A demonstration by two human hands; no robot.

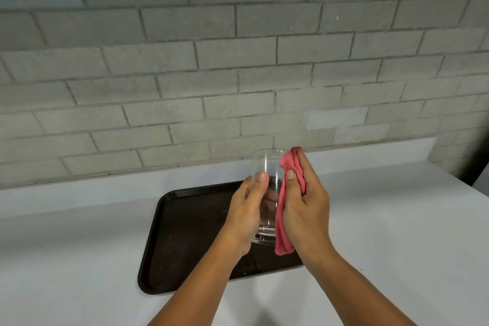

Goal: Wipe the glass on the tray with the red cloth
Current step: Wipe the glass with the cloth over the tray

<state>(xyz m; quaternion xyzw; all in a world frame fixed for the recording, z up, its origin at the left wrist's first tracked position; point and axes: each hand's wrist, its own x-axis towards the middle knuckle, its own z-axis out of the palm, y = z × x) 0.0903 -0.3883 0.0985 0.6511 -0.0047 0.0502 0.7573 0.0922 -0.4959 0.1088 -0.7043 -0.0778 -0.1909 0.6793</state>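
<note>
A clear drinking glass (pixel 268 167) is held upright above the dark brown tray (pixel 185 233). My left hand (pixel 246 212) grips its left side, with the thumb across the front. My right hand (pixel 304 206) holds the red cloth (pixel 284 222) against the right side of the glass, from the rim down past the base. The cloth hides the right wall of the glass.
The tray lies on a white counter (pixel 79 246) that runs to a grey brick wall (pixel 238 61) behind. A dark opening shows at the far right edge (pixel 476 167).
</note>
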